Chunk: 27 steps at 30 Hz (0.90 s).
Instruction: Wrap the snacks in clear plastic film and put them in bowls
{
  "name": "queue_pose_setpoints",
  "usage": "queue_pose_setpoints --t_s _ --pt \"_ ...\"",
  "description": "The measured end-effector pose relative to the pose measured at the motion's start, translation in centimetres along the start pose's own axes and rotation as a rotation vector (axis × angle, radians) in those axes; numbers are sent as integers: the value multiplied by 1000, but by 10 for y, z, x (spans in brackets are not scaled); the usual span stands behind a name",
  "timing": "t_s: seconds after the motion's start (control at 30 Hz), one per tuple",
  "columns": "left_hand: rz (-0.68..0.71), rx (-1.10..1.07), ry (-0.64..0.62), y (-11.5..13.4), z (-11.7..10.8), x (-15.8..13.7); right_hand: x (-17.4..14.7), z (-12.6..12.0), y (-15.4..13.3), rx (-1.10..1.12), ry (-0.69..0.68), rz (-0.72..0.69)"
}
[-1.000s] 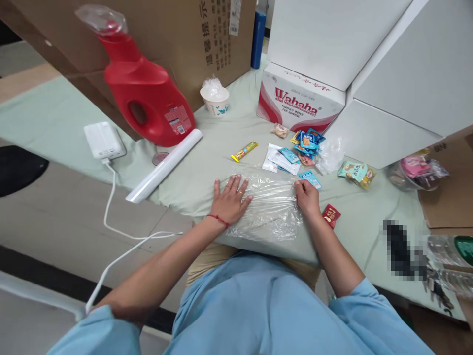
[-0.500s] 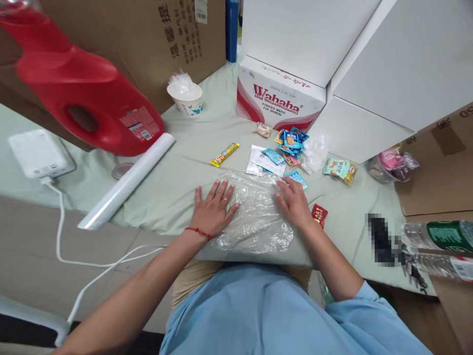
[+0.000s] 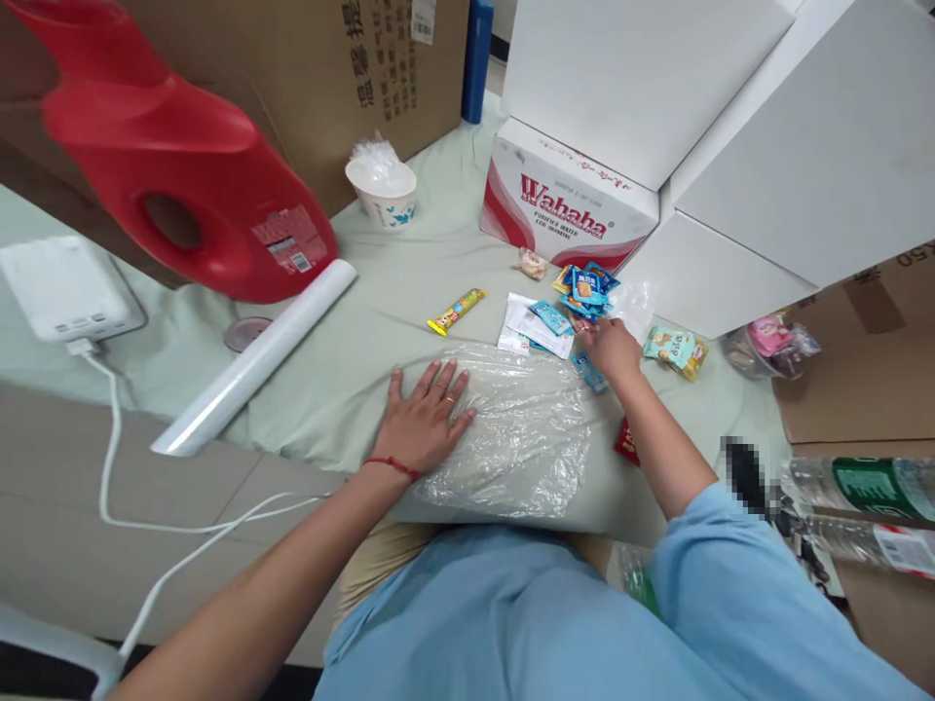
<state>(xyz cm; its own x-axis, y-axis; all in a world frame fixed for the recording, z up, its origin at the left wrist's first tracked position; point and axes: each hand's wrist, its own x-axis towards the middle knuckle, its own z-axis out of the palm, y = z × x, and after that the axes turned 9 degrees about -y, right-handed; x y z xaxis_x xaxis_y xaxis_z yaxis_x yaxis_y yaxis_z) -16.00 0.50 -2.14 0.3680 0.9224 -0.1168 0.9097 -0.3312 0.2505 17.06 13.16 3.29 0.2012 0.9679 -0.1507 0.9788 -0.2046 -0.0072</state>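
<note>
My left hand [image 3: 424, 419] lies flat with fingers spread on the left part of a clear plastic sheet [image 3: 522, 438], which is spread and wrinkled on the cloth. A red cord circles that wrist. My right hand [image 3: 615, 352] is at the pile of small blue snack packets [image 3: 586, 287], its fingers extended to a pinkish packet at the pile's lower edge; no packet is lifted. Beside the pile are white packets [image 3: 517, 321] and a light-blue packet [image 3: 588, 372]. A yellow snack stick [image 3: 457, 312] lies beyond the sheet. Partly behind my right forearm is a red packet [image 3: 626, 444].
A white roll [image 3: 255, 360] and red jug [image 3: 211, 185] stand left, near a white power bank [image 3: 69, 292] with cable. Behind are a paper cup [image 3: 387, 200] and Wahaha box [image 3: 566, 209]. At right are a green snack bag [image 3: 673, 349] and plastic bottles [image 3: 862, 487].
My right hand has left the plastic sheet and moved forward to the snack packets. My left hand stays flat on the sheet. The view has shifted slightly.
</note>
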Motion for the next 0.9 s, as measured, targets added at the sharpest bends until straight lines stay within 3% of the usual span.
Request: queue_pose_setpoints --t_s 0.13,0.3,0.53,0.63,0.7,0.9 --pt "-5 -23 -3 0 0 -1 22 4 -10 -55 -51 30" --pt "-13 -34 -13 1 -3 -1 19 -2 6 65 -60 54" --pt "-11 -23 7 0 0 -1 -25 -29 39 558 -189 -31" --pt "-9 -12 6 0 0 -1 -50 -34 35 813 -188 -163" --pt "-12 -5 3 0 0 -1 -68 -33 22 866 -158 -278" --pt "-19 13 6 3 0 -1 -113 -7 -31 555 -135 -697"
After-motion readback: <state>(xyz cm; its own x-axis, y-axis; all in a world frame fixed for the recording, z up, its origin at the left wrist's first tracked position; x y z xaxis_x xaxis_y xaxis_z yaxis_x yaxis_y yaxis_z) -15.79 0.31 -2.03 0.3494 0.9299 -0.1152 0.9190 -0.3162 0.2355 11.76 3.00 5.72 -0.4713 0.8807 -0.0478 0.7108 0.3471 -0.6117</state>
